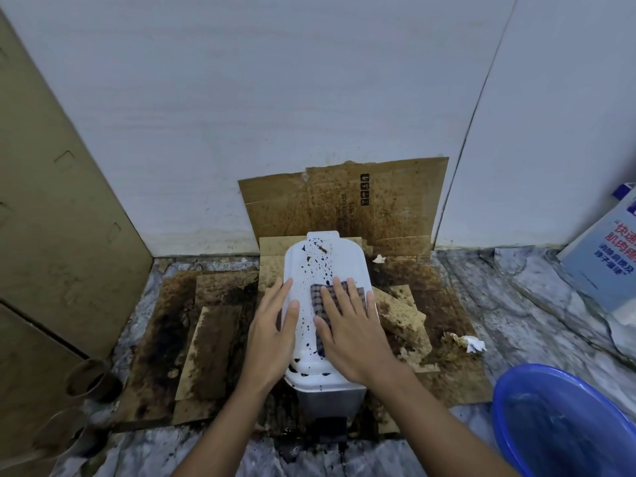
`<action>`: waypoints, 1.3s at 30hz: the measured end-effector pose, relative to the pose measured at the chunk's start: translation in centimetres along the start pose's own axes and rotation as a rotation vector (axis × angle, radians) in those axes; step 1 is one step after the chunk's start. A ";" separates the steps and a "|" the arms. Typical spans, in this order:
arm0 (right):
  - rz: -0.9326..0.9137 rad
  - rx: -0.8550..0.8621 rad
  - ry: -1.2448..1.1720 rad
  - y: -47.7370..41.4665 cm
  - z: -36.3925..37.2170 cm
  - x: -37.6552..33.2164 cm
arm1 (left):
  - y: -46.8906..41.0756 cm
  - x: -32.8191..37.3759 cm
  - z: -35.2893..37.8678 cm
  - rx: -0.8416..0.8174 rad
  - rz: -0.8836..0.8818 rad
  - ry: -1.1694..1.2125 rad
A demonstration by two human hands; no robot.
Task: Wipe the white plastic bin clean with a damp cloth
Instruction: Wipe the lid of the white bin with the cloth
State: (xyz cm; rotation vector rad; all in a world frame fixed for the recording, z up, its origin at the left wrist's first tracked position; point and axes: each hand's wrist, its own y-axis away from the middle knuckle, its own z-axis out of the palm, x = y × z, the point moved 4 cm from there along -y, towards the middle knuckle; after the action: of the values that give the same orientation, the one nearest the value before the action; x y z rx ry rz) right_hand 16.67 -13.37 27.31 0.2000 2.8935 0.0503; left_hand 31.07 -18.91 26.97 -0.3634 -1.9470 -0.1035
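A marble-patterned floor (pixel 516 304) under the camera carries a blue basin (pixel 499 401) at about four o'clock from the work, its contents too dim to make out. At the centre of the view, on dark-stained cardboard sheets (pixel 213 339), stands the white plastic bin (pixel 296 270), its long lid running from six towards twelve o'clock. The left hand (pixel 272 335) lies flat along the lid's nine o'clock edge, fingers straight and slightly spread, steadying it. The right hand (pixel 354 325) is spread palm-down on a checked cloth (pixel 316 304) and presses it onto the lid's three o'clock half. The step in hand looks to be wiping the lid top. It would go best with the palm kept flat and even, in long overlapping strokes from the near end towards twelve o'clock. The cloth likely needs folding to a fresh face once soiled, so the dark liquid is lifted rather than smeared. The left hand should bear down to stop the bin sliding on the cardboard. The lid is glossy white, spattered with blue-black drops and some brown flecks. These are thickest near twelve o'clock and pooled along the six o'clock end; the grey front wall below looks dulled. Beyond it a speckled cardboard panel (pixel 395 201) leans on the pale wall (pixel 275 98).
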 end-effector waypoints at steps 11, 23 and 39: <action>0.088 0.171 -0.379 2.0 -2.2 7.0 | -1.5 3.2 5.4 -0.112 0.158 -0.467; 0.087 0.057 -0.493 1.1 -0.8 6.1 | 0.3 0.4 0.9 -0.103 0.070 -0.544; 0.155 0.046 -0.551 -1.5 2.0 5.3 | -7.2 -0.1 4.7 -0.240 0.009 -0.706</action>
State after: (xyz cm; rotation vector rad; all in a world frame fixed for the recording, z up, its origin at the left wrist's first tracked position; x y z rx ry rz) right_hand 11.82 -14.08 23.99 0.3795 2.3283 -0.0395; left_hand 24.80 -24.68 25.74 -0.6284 -2.6383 -0.2278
